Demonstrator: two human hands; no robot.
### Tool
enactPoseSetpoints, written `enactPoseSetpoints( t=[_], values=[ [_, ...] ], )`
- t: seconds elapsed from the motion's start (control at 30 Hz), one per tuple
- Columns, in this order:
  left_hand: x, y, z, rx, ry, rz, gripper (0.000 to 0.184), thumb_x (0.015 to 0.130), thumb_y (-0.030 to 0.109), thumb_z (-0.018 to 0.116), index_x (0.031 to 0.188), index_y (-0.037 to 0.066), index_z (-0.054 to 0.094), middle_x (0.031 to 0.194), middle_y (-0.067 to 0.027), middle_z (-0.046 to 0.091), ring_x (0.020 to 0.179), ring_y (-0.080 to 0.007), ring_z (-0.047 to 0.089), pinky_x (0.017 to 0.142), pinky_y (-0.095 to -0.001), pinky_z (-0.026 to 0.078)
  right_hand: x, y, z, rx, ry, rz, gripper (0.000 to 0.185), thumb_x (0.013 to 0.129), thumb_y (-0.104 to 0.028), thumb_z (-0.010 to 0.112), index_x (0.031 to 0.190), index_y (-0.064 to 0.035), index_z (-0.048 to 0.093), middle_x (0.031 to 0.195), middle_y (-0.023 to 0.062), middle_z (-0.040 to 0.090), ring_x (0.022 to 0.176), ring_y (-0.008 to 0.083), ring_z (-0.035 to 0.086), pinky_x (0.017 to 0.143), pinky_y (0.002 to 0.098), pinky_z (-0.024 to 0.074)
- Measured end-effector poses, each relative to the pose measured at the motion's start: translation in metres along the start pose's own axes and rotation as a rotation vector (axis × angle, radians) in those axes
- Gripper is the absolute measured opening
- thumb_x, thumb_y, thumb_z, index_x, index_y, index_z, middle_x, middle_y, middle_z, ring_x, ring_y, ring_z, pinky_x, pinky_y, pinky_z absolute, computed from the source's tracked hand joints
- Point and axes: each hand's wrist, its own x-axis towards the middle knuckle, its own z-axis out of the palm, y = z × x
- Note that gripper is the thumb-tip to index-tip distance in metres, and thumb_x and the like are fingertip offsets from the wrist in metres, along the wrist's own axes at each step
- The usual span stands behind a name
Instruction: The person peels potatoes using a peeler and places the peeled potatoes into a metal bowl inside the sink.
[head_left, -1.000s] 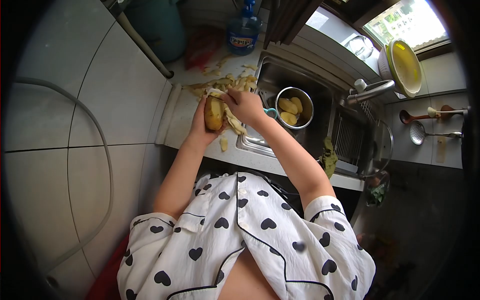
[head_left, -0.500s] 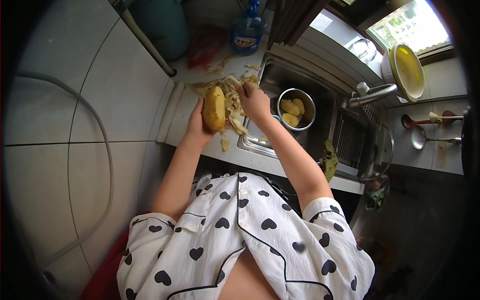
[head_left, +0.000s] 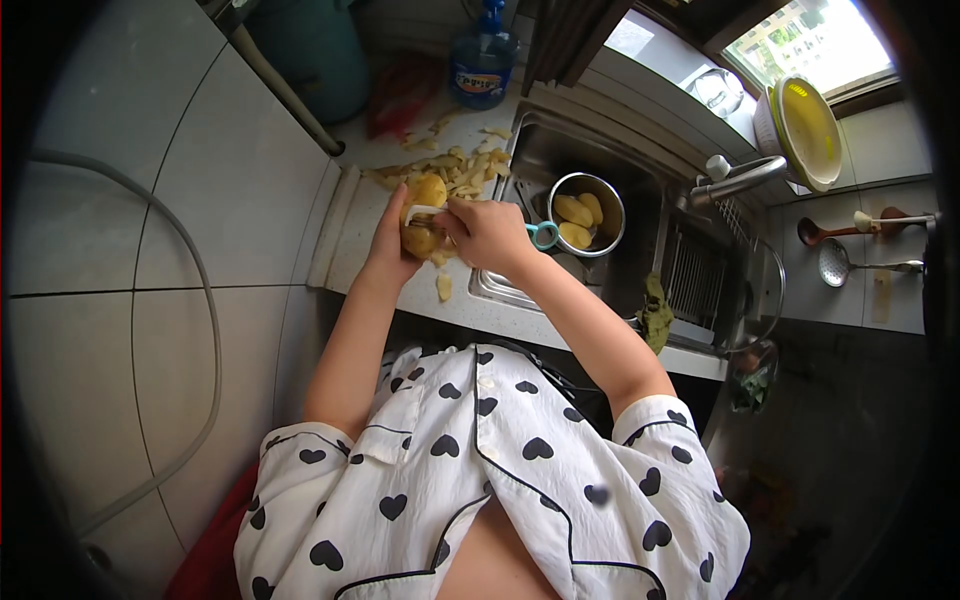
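My left hand [head_left: 393, 241] is closed around a potato [head_left: 428, 189] over the counter, left of the sink. Closed on a white-headed peeler [head_left: 424, 212], my right hand [head_left: 486, 234] holds its head across the middle of the potato. Part of the potato's lower half is covered by the peeler and fingers. Potato peelings [head_left: 462, 175] lie heaped on the counter behind both hands, and a single piece of peel [head_left: 444, 287] lies near the front edge. Several potatoes [head_left: 573, 210] sit in a round metal pot [head_left: 617, 240] in the sink.
Scissors with turquoise handles [head_left: 543, 235] lie at the sink's left side. A blue bottle [head_left: 482, 70] stands behind the peelings, beside a red plastic bag [head_left: 401, 98]. The faucet [head_left: 745, 183] reaches over the sink [head_left: 560, 137] from the right. A green cloth [head_left: 655, 314] hangs at the front edge.
The peeler was lifted away to the right of the potato half a second ago and now rests across it. My right hand has moved left and down toward my left hand.
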Motion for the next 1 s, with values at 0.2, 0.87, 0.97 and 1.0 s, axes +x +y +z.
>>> enactPoseSetpoints(
  t=[0.2,0.87,0.97,1.0],
  values=[
    [0.005,-0.006,-0.007,-0.034,0.053,-0.010,0.044,0.088,0.047,0.052,0.113,0.011,0.053,0.103,-0.0067,0.060,0.090,-0.0210,0.060,0.072,-0.0344,0.052,0.015,0.007,0.005,-0.045,0.031,0.039,0.029,0.085,-0.035,0.054,0.076,-0.0087,0.061,0.065,0.0120,0.062,0.063,0.0337,0.061,0.055,0.0434,0.0450],
    [-0.007,0.011,0.011,-0.069,0.095,-0.054,0.048,0.084,0.051,0.056,0.106,0.009,0.058,0.089,-0.0083,0.061,0.076,-0.0202,0.061,0.065,-0.0311,0.053,0.029,0.029,0.014,0.167,0.148,0.372,0.036,0.090,-0.039,0.048,0.082,-0.0059,0.060,0.072,0.0178,0.062,0.075,0.0383,0.059,0.064,0.0456,0.0444],
    [-0.002,0.004,0.007,-0.099,0.135,-0.048,0.046,0.082,0.052,0.057,0.105,0.012,0.058,0.091,-0.0060,0.062,0.078,-0.0196,0.061,0.067,-0.0315,0.053,0.015,0.011,0.002,0.154,0.093,0.151,0.030,0.088,-0.034,0.052,0.081,-0.0061,0.059,0.068,0.0165,0.060,0.069,0.0384,0.058,0.061,0.0451,0.0439],
    [-0.002,0.003,0.007,-0.079,0.130,-0.043,0.046,0.082,0.052,0.057,0.105,0.013,0.059,0.091,-0.0053,0.062,0.078,-0.0195,0.061,0.068,-0.0316,0.052,0.013,0.010,0.004,0.119,0.101,0.061,0.028,0.087,-0.033,0.052,0.080,-0.0069,0.058,0.067,0.0155,0.060,0.068,0.0379,0.059,0.060,0.0452,0.0441]
  ],
)
